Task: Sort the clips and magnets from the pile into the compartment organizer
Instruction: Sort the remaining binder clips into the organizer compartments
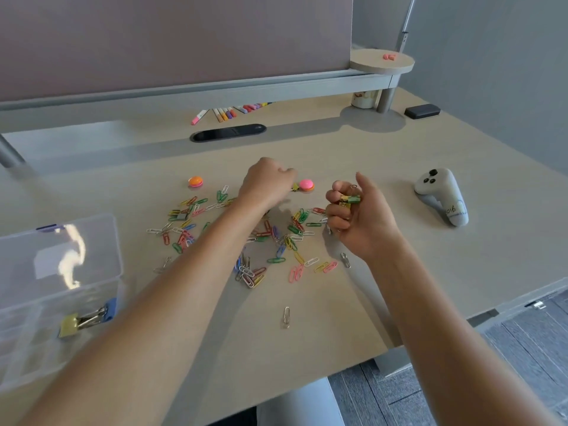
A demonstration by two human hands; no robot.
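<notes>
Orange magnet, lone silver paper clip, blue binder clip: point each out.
Orange magnet (195,181), head view, top face.
Lone silver paper clip (286,317), head view, middle of its loop.
Blue binder clip (111,309), head view, blue body.

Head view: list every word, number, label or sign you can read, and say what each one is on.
"2016" or similar: handwritten digits on the side of the grey controller, seen upside down and blurred, so the reading is uncertain.
Mug under the round shelf: a printed pattern, too small to read.
Markers at the back of the desk: any print is too small to read.
Clear organizer: no legible label.
</notes>
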